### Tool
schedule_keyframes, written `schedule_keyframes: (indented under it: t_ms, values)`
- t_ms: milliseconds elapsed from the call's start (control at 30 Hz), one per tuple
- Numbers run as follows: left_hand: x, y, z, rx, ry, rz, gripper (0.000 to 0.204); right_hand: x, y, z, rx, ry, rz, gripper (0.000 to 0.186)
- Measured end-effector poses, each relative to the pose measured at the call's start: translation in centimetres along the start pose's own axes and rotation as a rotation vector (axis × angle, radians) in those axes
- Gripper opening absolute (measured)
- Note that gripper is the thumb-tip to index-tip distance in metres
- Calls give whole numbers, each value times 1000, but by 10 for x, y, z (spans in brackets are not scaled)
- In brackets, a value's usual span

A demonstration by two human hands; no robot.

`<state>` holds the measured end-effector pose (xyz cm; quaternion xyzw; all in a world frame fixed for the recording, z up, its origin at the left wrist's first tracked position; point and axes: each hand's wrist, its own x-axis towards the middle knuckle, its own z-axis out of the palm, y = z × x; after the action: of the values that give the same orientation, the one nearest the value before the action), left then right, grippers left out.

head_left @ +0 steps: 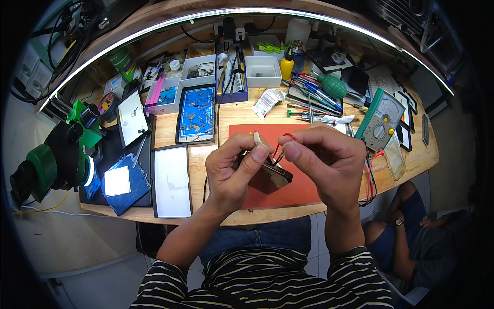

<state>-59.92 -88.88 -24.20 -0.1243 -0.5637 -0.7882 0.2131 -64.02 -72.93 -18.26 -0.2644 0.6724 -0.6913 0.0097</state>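
Over the reddish-brown mat (303, 190), my left hand (231, 170) is closed, with a small whitish piece (258, 138) pinched between thumb and forefinger. A spot of red shows at its tip. My right hand (329, 159) pinches a thin red wire (288, 136) that loops toward the left hand, with a dark strand beside it. Below the fingers a dark, shiny, flat device (271, 178) sits tilted, partly hidden by my left hand. Whether that hand also grips it, I cannot tell.
An analog multimeter (383, 121) with red and black leads stands at the right. Behind the mat lie several screwdrivers and tweezers (314, 98). White trays (172, 180) and a blue parts tray (197, 114) are left. A green microscope (62, 149) stands far left; a seated person (411, 232) is at right.
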Motion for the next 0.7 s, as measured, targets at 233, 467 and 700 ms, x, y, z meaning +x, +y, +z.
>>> schedule_keyframes:
  t_ms: [233,467,700]
  values:
    - [0,-1,0,-13,-4,-4,12,-2,-3,0,-28,-5,-5,12]
    - [0,1,0,-10,4,-5,13,0,5,1,-20,-7,-138,14]
    - [0,1,0,19,15,-15,13,0,8,1,-96,-9,-180,13]
